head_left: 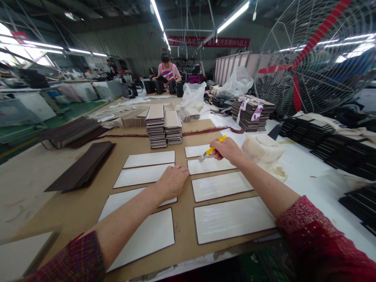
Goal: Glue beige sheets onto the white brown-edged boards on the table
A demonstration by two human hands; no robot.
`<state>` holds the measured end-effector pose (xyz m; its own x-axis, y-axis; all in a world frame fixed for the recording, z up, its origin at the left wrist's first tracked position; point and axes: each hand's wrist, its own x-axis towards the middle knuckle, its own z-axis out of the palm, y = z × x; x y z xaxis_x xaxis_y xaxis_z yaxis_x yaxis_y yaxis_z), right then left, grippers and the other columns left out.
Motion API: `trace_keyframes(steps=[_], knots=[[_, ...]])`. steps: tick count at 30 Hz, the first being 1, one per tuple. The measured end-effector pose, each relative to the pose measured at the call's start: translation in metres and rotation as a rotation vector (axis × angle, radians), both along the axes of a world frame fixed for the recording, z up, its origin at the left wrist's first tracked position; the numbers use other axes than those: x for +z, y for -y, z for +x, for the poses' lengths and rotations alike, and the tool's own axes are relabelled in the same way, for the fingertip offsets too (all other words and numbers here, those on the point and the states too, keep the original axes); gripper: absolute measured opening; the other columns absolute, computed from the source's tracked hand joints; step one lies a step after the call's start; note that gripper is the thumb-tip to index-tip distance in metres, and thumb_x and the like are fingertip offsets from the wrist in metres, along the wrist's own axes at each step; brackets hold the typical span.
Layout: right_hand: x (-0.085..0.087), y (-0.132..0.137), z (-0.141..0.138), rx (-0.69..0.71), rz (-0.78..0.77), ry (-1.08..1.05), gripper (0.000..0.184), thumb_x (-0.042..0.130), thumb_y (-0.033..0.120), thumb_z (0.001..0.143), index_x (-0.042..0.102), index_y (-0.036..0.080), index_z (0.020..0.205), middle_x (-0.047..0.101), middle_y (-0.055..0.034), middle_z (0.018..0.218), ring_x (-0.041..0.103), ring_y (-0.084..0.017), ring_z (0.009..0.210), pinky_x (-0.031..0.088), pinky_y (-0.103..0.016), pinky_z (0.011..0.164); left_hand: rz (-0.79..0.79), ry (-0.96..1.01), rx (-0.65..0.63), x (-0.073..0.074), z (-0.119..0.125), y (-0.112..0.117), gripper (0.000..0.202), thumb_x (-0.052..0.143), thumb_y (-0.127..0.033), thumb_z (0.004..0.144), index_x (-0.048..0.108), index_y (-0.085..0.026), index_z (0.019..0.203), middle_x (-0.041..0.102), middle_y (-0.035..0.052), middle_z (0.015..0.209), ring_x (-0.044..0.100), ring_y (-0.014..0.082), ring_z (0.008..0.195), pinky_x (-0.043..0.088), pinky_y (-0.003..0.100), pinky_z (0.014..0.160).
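My right hand (225,150) grips a yellow-handled paintbrush (210,150), its bristles down on a white rectangular panel (214,167) with a dark edge. Fingers of my left hand (174,181) rest at that panel's left end; whether they press on it or on the board beside it, I cannot tell. Several such panels lie in two columns on a brown board. Wet-looking streaks shine on the near right panel (232,219) and the one above it (221,185). My left forearm covers part of the left column's near panels.
Two stacks of panels (155,127) stand beyond the columns. Dark brown sheets (82,166) lie at left. A whitish tub-like container (261,150) sits right of my right hand. Black stacked pieces (337,145) and a large caged fan (293,66) are further right. A person (169,72) works across the table.
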<state>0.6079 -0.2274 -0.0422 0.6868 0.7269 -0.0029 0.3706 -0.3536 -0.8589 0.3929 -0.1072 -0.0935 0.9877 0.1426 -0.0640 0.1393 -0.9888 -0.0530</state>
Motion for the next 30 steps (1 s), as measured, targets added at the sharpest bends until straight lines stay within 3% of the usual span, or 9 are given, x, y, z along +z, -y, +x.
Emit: trace_keyframes(steps=[7, 14, 20, 26, 30], knots=[[-0.012, -0.001, 0.009, -0.056, -0.126, 0.074, 0.024, 0.055, 0.029, 0.087, 0.067, 0.014, 0.073, 0.071, -0.007, 0.063, 0.063, -0.013, 0.047, 0.049, -0.018, 0.043, 0.012, -0.014, 0.001, 0.0, 0.001, 0.001, 0.042, 0.048, -0.004, 0.079, 0.063, -0.019, 0.116, 0.063, 0.009, 0.127, 0.055, 0.0268, 0.115, 0.047, 0.041, 0.09], [0.003, 0.035, 0.037, -0.163, -0.365, 0.285, 0.038, 0.051, 0.033, 0.088, 0.068, 0.012, 0.062, 0.067, -0.0103, 0.056, 0.064, -0.017, 0.05, 0.049, -0.024, 0.053, 0.008, -0.008, 0.009, 0.0, 0.001, 0.002, 0.044, 0.046, -0.002, 0.08, 0.062, -0.019, 0.118, 0.063, 0.01, 0.129, 0.055, 0.0264, 0.117, 0.047, 0.041, 0.092], [0.018, 0.058, 0.043, -0.22, -0.512, 0.493, 0.038, 0.052, 0.035, 0.086, 0.073, 0.01, 0.066, 0.068, -0.0138, 0.058, 0.069, -0.025, 0.07, 0.047, -0.029, 0.067, 0.003, -0.012, 0.009, -0.002, 0.002, 0.001, 0.046, 0.048, -0.002, 0.079, 0.062, -0.02, 0.119, 0.064, 0.0099, 0.126, 0.055, 0.0259, 0.118, 0.047, 0.04, 0.093], [0.019, 0.065, 0.045, -0.259, -0.538, 0.606, 0.041, 0.048, 0.039, 0.09, 0.076, 0.01, 0.083, 0.07, -0.0155, 0.068, 0.069, -0.028, 0.083, 0.046, -0.031, 0.071, 0.001, -0.006, 0.01, -0.001, 0.002, 0.001, 0.043, 0.049, -0.002, 0.079, 0.062, -0.02, 0.116, 0.063, 0.0098, 0.126, 0.055, 0.0256, 0.118, 0.046, 0.039, 0.094], [0.008, 0.058, 0.031, -0.189, -0.5, 0.597, 0.037, 0.051, 0.04, 0.089, 0.075, 0.012, 0.084, 0.069, -0.0109, 0.062, 0.069, -0.025, 0.075, 0.046, -0.029, 0.066, -0.002, -0.005, 0.003, 0.0, 0.002, 0.002, 0.042, 0.047, -0.002, 0.08, 0.063, -0.019, 0.115, 0.065, 0.0102, 0.122, 0.057, 0.0262, 0.114, 0.047, 0.04, 0.091]])
